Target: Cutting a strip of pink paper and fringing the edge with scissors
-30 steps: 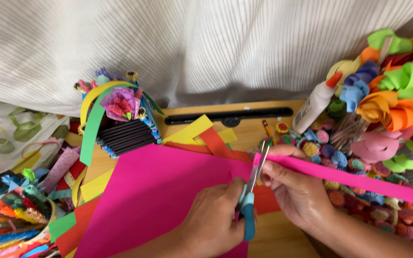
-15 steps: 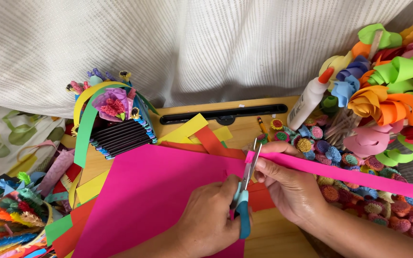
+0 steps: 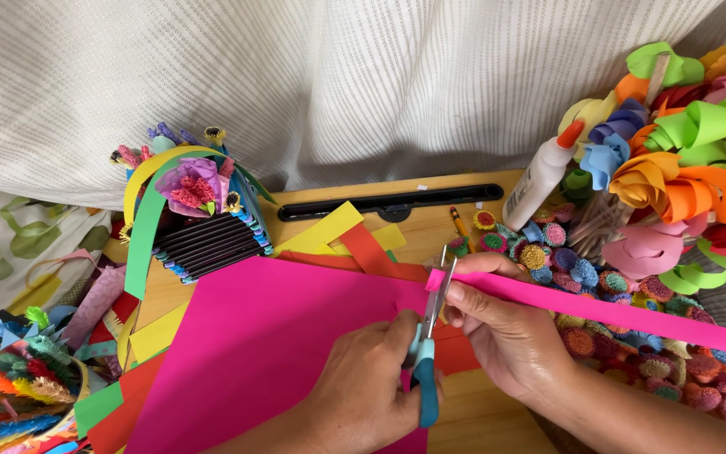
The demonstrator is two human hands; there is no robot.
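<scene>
Head view, 1 frame. The left hand (image 3: 363,395) is gripping the blue-handled scissors (image 3: 427,353), fingers closed through the plastic loops; the 2 metal blades are pointing away from the person, nearly closed at the far edge of the pink paper sheet (image 3: 270,353). The sheet is matte, flat and smooth, lying across the middle of the wooden table (image 3: 481,412) and overlapping loose red and yellow paper strips (image 3: 338,240).

The right hand (image 3: 510,340) is pinching the pink strip (image 3: 598,307) — a long, narrow, straight-edged band of the same paper — thumb on top, just beside the blades. The strip is running rightward from the scissors, its far end hanging over a spread of small fringed paper discs (image 3: 632,336), round and many-coloured, too many to count.

Around the work:
- 1 white glue bottle (image 3: 541,172) with an orange cap, leaning against curled paper flowers (image 3: 682,151) in orange, green, pink and blue.
- 1 basket of rolled dark paper tubes (image 3: 203,231), green and yellow band arching over it as a handle, holding a purple paper flower.
- 1 black bar (image 3: 392,202) lying flat at the far table edge.
- 1 pencil (image 3: 461,229) — beside the discs.
- Ribbed whitish cloth (image 3: 338,76) is hanging behind everything.
- Fringed paper pieces (image 3: 10,395) are piling at lower left.
</scene>
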